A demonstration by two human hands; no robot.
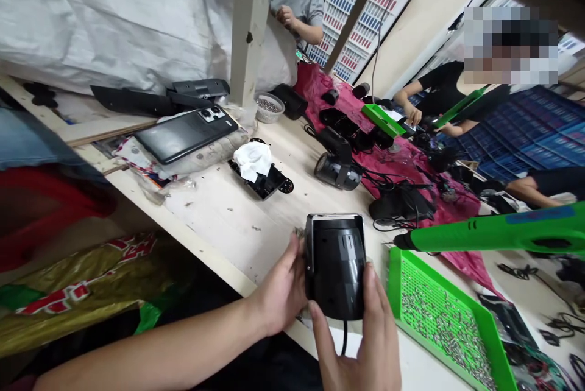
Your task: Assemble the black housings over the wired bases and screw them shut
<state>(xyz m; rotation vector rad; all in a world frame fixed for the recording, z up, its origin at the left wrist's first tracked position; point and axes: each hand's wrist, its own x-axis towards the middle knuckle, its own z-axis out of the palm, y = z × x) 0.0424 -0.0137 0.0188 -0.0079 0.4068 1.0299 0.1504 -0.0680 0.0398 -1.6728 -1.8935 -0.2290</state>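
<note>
**Black housing (336, 269) gripped over the front edge of a crowded workbench (219, 229)**

Head view: the glossy black housing is upright between 2 bare hands, a thin black cord (345, 337) hanging from its bottom. The left hand (278, 293) presses against its left side, thumb upward; how far its other fingers reach behind cannot be told. The right hand (372, 342) pinches the lower part, its thumb at the bottom left and fingers along the right side.

Just right of the housing, a green electric screwdriver (493, 229) reaches in from the picture's edge, its tip above the far corner of a green tray (394, 284) of small screws. The tool's body crosses in front of a pink cloth (470, 263), which is strewn with black parts and cables.

Beyond the left hand, loose screws dot the wood, and a black shell (265, 184) has a crumpled white wad (253, 161) on it. Farther back lie a black corded device (338, 165) and a clear tub (269, 109) of small metal pieces. A phone (187, 135) rests on a packet to the left, near a wooden post (249, 31) that blocks part of the far side. A white sack (114, 13) fills the upper left.

Across the bench are 2 co-workers, 1 in grey (297, 4) and 1 in black (484, 105).
</note>
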